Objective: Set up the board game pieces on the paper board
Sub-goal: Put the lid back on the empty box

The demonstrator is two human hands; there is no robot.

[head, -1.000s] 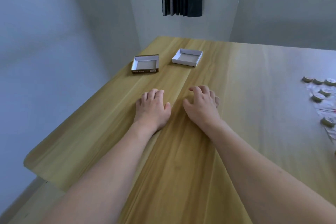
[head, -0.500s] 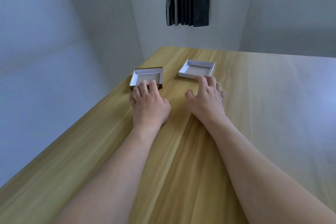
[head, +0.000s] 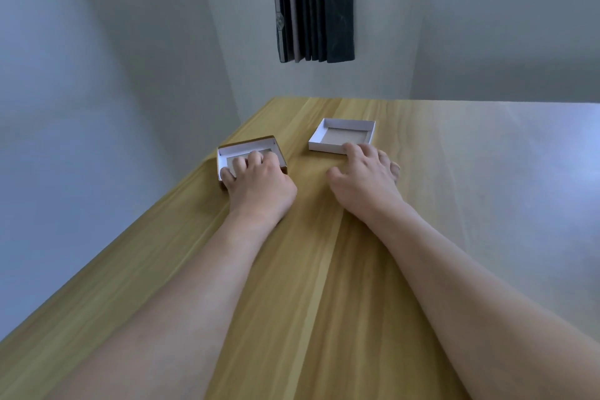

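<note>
Both hands advanced: left hand [head: 259, 183] gripped brown-sided tray [head: 248, 153]; right hand [head: 365, 177], fingers relaxed, touched white tray [head: 341, 135] beside it.

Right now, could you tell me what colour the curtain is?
Dark, blackish curtain, seen in the head view.

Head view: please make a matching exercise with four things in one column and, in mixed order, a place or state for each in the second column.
Things:
1. left hand
2. right hand
3. brown-sided box half
4. curtain

Places or states:
A. hangs on the far wall
B. fingertips at the near edge of the white box half
C. near the table's left edge
D. fingers curled into a tray

Pairs: 1-D, 2-B, 3-C, 4-A
</note>
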